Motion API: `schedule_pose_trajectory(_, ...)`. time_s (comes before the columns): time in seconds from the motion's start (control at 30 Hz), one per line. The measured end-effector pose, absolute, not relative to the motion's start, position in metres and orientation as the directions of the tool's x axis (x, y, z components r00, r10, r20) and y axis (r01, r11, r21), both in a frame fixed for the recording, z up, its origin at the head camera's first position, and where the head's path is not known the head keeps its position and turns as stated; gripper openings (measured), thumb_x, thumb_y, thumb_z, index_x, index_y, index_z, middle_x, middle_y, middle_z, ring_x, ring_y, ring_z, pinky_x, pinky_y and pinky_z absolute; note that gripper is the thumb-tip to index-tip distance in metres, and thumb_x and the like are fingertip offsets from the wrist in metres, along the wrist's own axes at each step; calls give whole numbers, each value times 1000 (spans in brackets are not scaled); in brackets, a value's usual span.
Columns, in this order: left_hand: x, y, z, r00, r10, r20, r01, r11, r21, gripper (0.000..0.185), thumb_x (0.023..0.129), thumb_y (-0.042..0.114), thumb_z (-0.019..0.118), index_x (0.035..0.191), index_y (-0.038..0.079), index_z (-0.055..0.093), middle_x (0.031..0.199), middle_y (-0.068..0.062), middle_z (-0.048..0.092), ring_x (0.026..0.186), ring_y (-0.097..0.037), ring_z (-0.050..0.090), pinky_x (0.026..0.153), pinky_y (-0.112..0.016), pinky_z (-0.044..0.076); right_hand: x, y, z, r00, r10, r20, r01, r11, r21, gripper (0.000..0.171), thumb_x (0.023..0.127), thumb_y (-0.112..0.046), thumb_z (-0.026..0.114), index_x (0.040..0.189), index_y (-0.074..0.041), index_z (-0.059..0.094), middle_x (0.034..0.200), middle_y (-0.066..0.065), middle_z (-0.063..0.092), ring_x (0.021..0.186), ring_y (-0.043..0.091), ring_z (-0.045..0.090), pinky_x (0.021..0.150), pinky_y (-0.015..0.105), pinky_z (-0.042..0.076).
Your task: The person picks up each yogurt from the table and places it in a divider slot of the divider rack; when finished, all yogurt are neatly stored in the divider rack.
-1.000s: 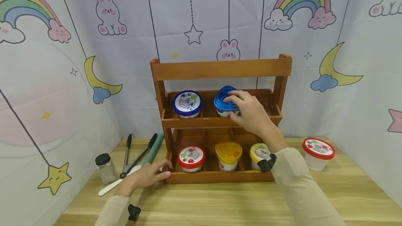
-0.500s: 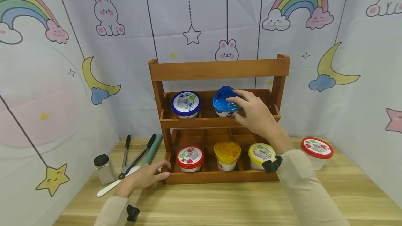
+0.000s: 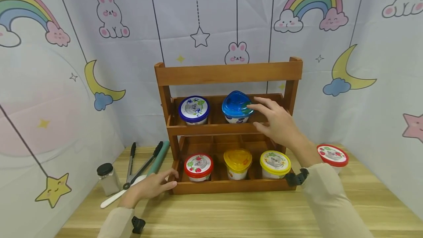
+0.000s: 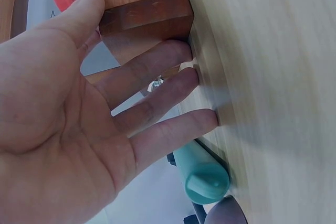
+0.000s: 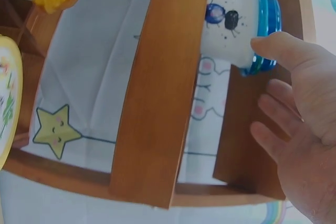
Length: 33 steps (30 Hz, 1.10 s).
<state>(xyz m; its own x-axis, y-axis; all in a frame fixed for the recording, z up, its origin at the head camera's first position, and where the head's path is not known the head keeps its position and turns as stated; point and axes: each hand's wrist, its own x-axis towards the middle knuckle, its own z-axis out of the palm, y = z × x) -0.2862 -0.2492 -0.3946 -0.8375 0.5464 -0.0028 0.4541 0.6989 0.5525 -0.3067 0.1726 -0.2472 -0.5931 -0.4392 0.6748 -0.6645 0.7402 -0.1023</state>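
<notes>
A two-tier wooden rack (image 3: 228, 74) stands on the table. On its upper shelf sit a tub with a clear blue rounded-triangle lid (image 3: 235, 100) and a tub with a round dark-blue lid (image 3: 194, 108). My right hand (image 3: 275, 120) is just right of the triangle-lidded tub (image 5: 231, 27), fingers loosely bent, holding nothing; in the right wrist view the thumb overlaps the lid's edge. My left hand (image 3: 150, 186) rests at the rack's lower left corner (image 4: 147, 17), thumb on the front and fingers extended beside it.
The lower shelf holds a red-lidded tub (image 3: 198, 166), a yellow triangle-lidded tub (image 3: 238, 161) and a round yellow-lidded tub (image 3: 275, 162). Another red-lidded tub (image 3: 332, 154) stands right of the rack. Left are a black-capped jar (image 3: 108, 180), tongs (image 3: 130, 177), a teal-handled tool (image 3: 160, 158) and a white handle (image 3: 114, 198).
My right hand has let go of the blue triangle-lidded tub and drawn away to the right, leaving it on the upper shelf. The left hand stays at the rack's corner.
</notes>
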Motion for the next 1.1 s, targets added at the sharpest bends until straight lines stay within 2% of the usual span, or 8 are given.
schedule_pose_trajectory(0.37,-286,-249,-395,-842,539,-1,452,707,544,34,104,34,55,128,10,54,114,-10,67,96,-28,63,79,-51,49,-303,200,-259,-631,-431,645,-647,751,-132,52,87,-5,77,136,-10,59,147,17,47,131,42,45,100,63,41)
schedule_pose_trajectory(0.63,-287,-248,-395,-836,548,-3,458,703,544,34,104,34,55,128,9,53,102,-5,64,75,-18,53,72,-43,44,-296,214,-267,-646,-417,639,-633,761,-143,51,86,-4,77,134,-9,60,145,18,49,129,43,47,98,62,43)
schedule_pose_trajectory(0.83,-287,-249,-395,-832,554,-1,465,700,542,35,105,35,54,128,9,53,95,-2,64,75,-17,54,71,-41,44,-293,224,-274,-624,-423,657,-636,764,-113,51,84,-4,80,131,-8,61,140,18,53,126,44,50,96,62,44)
schedule_pose_trajectory(1.1,-289,-249,-394,-827,562,4,476,697,536,36,105,34,53,129,7,53,90,0,63,71,-14,52,69,-37,43,-289,238,-283,-638,-413,650,-619,777,-114,46,83,-3,80,126,-7,64,133,16,58,123,43,52,95,62,45)
